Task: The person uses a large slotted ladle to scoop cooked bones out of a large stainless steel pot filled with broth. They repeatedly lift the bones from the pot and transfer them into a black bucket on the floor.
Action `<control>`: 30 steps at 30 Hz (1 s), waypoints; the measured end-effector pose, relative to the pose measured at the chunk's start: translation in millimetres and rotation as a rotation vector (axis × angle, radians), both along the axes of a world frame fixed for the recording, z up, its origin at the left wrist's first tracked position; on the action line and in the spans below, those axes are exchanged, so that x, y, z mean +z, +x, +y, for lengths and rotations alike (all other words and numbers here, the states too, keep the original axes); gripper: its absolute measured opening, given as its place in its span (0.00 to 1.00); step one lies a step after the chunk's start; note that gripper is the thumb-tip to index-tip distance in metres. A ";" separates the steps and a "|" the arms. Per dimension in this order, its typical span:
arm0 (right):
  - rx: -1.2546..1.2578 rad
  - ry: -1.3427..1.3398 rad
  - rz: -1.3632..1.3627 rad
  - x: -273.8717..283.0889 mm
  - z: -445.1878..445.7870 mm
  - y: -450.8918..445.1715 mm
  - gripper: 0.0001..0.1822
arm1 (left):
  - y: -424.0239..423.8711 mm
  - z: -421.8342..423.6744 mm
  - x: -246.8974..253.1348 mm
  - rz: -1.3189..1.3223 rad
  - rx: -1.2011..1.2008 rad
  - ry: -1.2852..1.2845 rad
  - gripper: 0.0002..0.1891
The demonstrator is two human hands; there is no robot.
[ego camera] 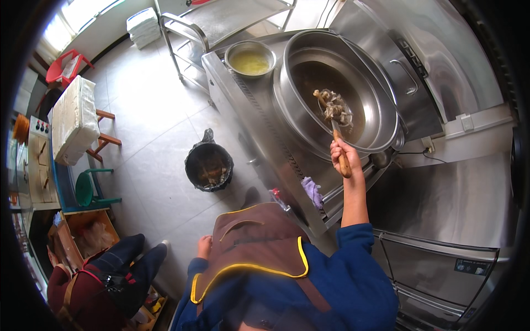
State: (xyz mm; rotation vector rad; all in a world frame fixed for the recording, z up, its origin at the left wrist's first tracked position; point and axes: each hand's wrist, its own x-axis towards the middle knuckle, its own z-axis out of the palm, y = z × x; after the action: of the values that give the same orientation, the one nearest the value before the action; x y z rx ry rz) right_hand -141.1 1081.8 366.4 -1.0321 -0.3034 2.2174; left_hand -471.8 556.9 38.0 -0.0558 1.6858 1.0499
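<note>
My right hand (345,155) grips the wooden handle (343,163) of a skimmer. Bones with scraps of meat (334,105) are heaped in the skimmer's wire or perforated bowl (348,119). It is over the brown broth (308,78) inside a large, deep stainless steel pot (381,99), and whether its underside touches the liquid is unclear. My left hand (204,247) hangs by the left side of my brown apron (256,236); its fingers are mostly hidden.
The pot stands in a steel cooking range (265,124) beside a bowl of yellow liquid (250,62). A purple cloth (312,192) lies at its front edge. On the floor stands a black-lined bin (209,167) with scraps. At left sits another person (103,285) near a green stool (85,188).
</note>
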 end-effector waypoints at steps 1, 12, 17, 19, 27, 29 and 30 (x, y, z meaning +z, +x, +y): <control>-0.001 -0.003 0.001 0.4 0.1 0.1 0.09 | 0.2 0.6 1.9 -0.005 0.005 -0.007 0.12; -0.013 0.256 -0.092 6.6 -22.6 -16.3 0.11 | -1.7 -0.3 -7.6 0.004 -0.002 -0.021 0.12; 0.075 0.459 -0.168 64.3 -52.9 -51.3 0.14 | 1.5 -7.5 -17.1 -0.030 0.028 -0.043 0.12; 0.152 0.481 -0.129 79.9 -65.8 -63.9 0.16 | 1.3 -11.4 -25.1 -0.053 0.002 -0.036 0.12; 0.452 0.414 -0.075 76.3 -134.3 -125.8 0.19 | 16.8 -14.2 19.4 -0.139 0.145 -0.105 0.13; 0.522 0.358 -0.055 52.5 -145.5 -138.9 0.20 | 23.7 -23.6 15.2 -0.166 0.218 -0.119 0.14; 0.556 0.334 -0.053 40.5 -149.9 -144.2 0.20 | 27.1 -29.3 15.5 -0.161 0.233 -0.133 0.14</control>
State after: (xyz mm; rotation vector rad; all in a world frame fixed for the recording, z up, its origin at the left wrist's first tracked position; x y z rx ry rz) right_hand -285.3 931.9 406.8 -0.8938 -1.0547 2.4940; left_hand -444.7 527.6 53.5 -0.4212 1.6262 1.0720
